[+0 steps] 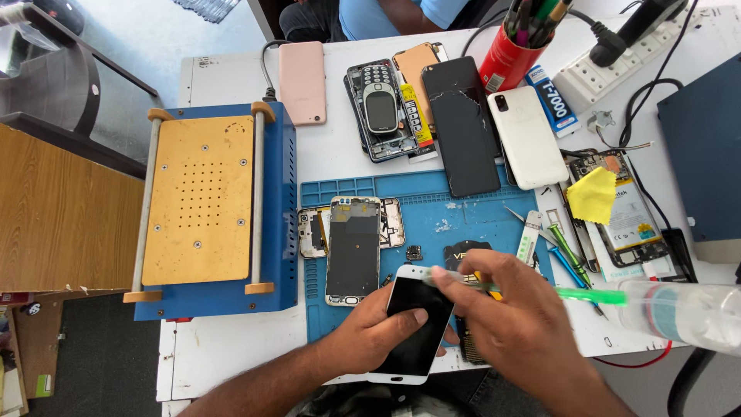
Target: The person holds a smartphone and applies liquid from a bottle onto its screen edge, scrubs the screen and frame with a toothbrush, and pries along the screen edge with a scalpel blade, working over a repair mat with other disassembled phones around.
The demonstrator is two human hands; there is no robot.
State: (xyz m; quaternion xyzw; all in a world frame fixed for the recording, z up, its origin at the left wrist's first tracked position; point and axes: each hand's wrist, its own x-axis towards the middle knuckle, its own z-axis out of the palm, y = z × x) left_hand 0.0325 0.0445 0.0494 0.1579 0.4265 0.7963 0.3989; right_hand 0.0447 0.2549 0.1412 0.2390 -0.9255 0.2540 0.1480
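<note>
My left hand (370, 333) grips a white-framed phone screen (413, 328) by its left edge, thumb lying across the black glass, at the front of the blue work mat (463, 224). My right hand (509, 313) holds a large clear syringe (671, 313) with a green needle hub; its thin tip reaches the top edge of the screen. An opened phone body (353, 249) with a gold rim lies on the mat just beyond my left hand.
A blue machine with an orange plate (202, 199) stands at the left. Several phones and back covers (463, 123) lie behind the mat. A red pen cup (509, 58), power strip (610, 69), yellow cloth (593, 193), tweezers and screwdrivers (567, 255) are at right. Another person sits opposite.
</note>
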